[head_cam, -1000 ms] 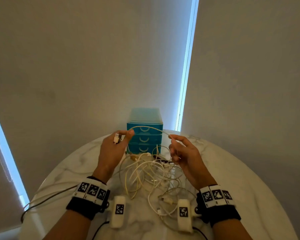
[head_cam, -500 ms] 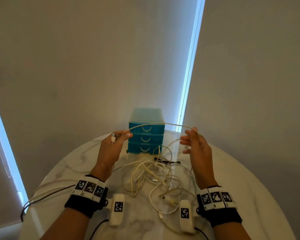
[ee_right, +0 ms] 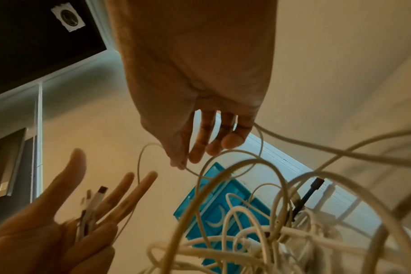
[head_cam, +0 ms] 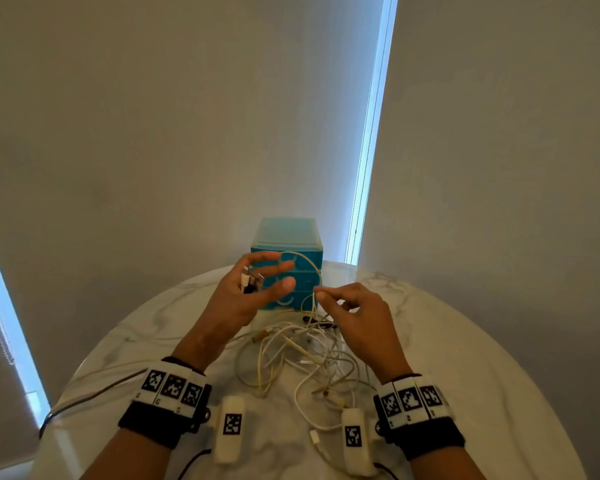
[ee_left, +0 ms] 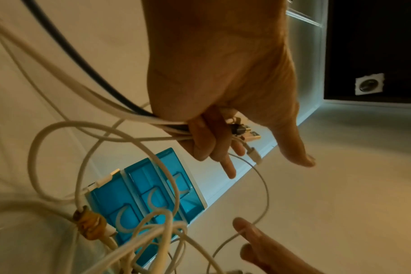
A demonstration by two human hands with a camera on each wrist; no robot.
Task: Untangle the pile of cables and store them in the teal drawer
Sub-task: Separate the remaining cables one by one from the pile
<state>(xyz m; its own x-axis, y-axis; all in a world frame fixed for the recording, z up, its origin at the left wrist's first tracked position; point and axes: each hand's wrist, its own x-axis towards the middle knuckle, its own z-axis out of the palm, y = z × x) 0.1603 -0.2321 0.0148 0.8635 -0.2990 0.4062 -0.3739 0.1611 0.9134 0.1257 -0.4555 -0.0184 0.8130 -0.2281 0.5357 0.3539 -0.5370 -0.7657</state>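
- A round marble table (head_cam: 465, 358) carries everything; grey blinds (head_cam: 153, 133) hang behind it, with a bright strip of window (head_cam: 371, 133) at 12 o'clock; marker-printed wristbands (head_cam: 172, 389) sit on both forearms, and two white camera pods (head_cam: 231, 424) lie near the 6 o'clock edge, dark leads trailing off to 8 o'clock.
- The left hand (head_cam: 243, 299) is raised directly in front of the teal drawer unit (head_cam: 286, 237), covering part of its front; loops of cable cross the drawer fronts in both wrist views.
- The lower drawers are largely hidden behind hand and cords in the head view; whether any drawer is pulled out cannot be told; which cord belongs to which plug inside the heap is unreadable.
- The pile of cables (head_cam: 298, 355) lies at the table's centre, between the two wrists and just in front of the drawer unit at 12 o'clock; mostly white and cream cords in tangled loops, one black plug (head_cam: 317, 322) at its far edge, one white plug (head_cam: 315, 436) trailing toward 6 o'clock.
- The left hand's lower fingers curl round a bunch of cable ends (ee_left: 244, 133), while its thumb and forefinger stand spread.
- The right hand (head_cam: 357, 323) pinches one thin white cord (head_cam: 309, 265) between thumb and forefinger; that cord arcs up toward the left hand.
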